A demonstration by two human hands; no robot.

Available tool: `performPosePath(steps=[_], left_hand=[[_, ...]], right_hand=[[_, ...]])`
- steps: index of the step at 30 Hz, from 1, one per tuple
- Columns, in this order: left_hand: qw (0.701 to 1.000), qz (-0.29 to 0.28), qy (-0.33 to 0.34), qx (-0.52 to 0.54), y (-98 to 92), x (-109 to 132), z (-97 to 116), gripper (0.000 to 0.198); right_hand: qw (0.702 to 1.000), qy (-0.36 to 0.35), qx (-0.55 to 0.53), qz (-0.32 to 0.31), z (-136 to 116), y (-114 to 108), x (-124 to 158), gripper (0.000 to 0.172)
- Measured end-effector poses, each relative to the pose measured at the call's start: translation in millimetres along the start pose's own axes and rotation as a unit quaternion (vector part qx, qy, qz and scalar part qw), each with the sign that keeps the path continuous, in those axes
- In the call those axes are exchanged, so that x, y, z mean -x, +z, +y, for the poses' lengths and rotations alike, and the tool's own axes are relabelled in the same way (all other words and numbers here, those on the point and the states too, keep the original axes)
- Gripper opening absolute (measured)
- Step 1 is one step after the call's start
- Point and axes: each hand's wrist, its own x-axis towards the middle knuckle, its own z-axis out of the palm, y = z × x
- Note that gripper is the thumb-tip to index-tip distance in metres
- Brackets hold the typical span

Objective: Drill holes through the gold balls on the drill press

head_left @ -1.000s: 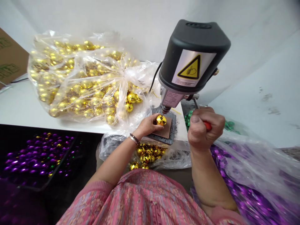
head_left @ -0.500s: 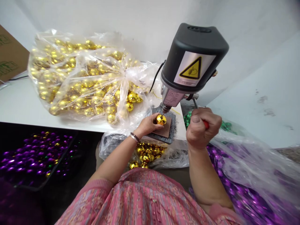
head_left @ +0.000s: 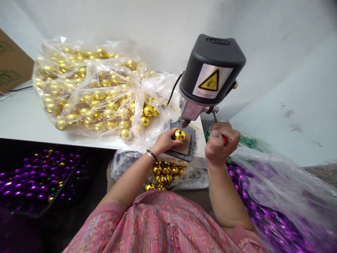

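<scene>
My left hand (head_left: pixel 166 141) grips a shiny gold mirrored ball (head_left: pixel 180 135) between thumb and fingers, over a brown pad (head_left: pixel 184 147) on the dark base of a small drill press (head_left: pixel 214 66). The drill chuck (head_left: pixel 185 122) sits right above the ball, its thin bit reaching down to the ball's top. Whether the bit has entered the ball I cannot tell. My right hand (head_left: pixel 219 144) is closed around the red-ended feed lever (head_left: pixel 215 117) at the machine's right side. Most of the lever's grip is hidden by the fingers.
A large clear bag of gold balls (head_left: pixel 89 91) lies on the white table (head_left: pixel 15 119). More gold balls (head_left: pixel 167 174) lie in plastic at my lap. Purple balls (head_left: pixel 34 175) fill a dark tray at left; purple (head_left: pixel 271 218) and green ones (head_left: pixel 247 140) are bagged at right.
The drill press, ball and right hand appear slightly farther left in view, and the motor housing sits lower. Both hands keep their holds.
</scene>
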Motion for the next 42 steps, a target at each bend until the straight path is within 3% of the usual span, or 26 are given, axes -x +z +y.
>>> performPosePath(steps=[14, 42], left_hand=[[0.999, -0.021, 0.015, 0.043, 3.6, -6, -10, 0.062], [0.999, -0.024, 0.028, 0.038, 1.8, -5, -9, 0.053]], right_hand=[[0.999, 0.037, 0.010, -0.035, -10, -8, -17, 0.007], [0.998, -0.036, 0.034, -0.033, 9, -5, 10, 0.006]])
